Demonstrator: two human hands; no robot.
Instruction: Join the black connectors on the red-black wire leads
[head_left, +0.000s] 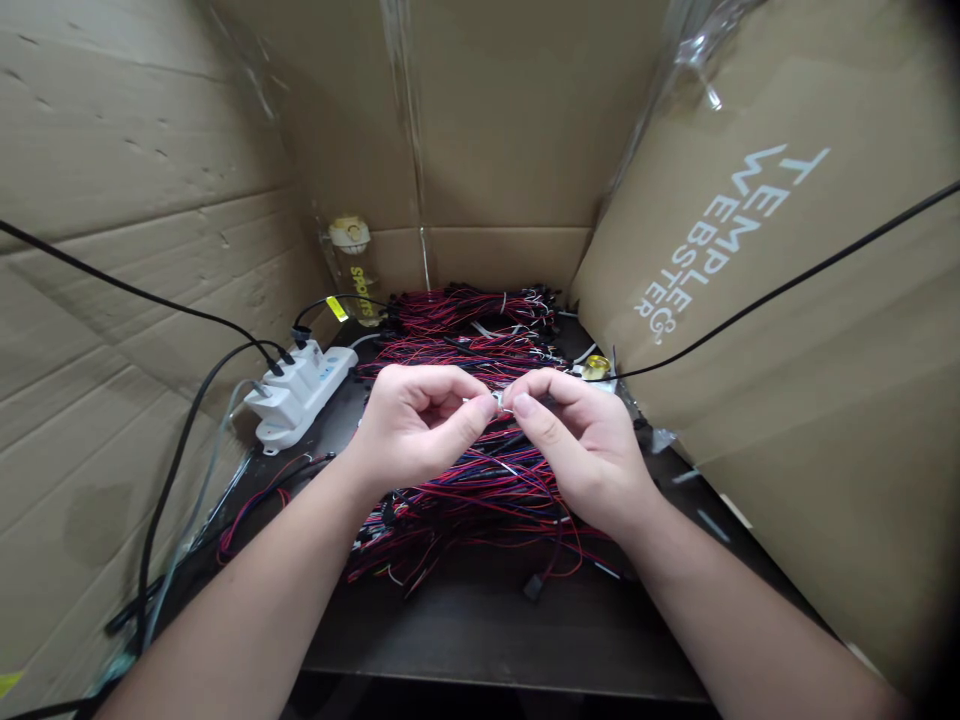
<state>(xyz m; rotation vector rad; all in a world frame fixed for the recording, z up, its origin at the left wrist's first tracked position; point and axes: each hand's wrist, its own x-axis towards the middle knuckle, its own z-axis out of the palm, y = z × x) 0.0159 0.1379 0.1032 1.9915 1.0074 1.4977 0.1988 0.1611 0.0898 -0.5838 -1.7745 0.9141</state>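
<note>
L hand: my left hand (427, 420), thumb & index tips pinched on a small pale piece (498, 399).
R hand: my right hand (581, 435), thumb & index pinched on same piece, opp. side.
Held pc.: btwn my fingertips, above the wire bundles (480, 470); too small to ID.
Wires: mostly red & dark, heaped on dark table (465, 630); blk connector (533, 587) at near side.
Left: wht power strip (289, 415), cords plugged in.
Rear: bottle (350, 265) w/ yellow lettering, nr cardboard wall (487, 130).
</note>
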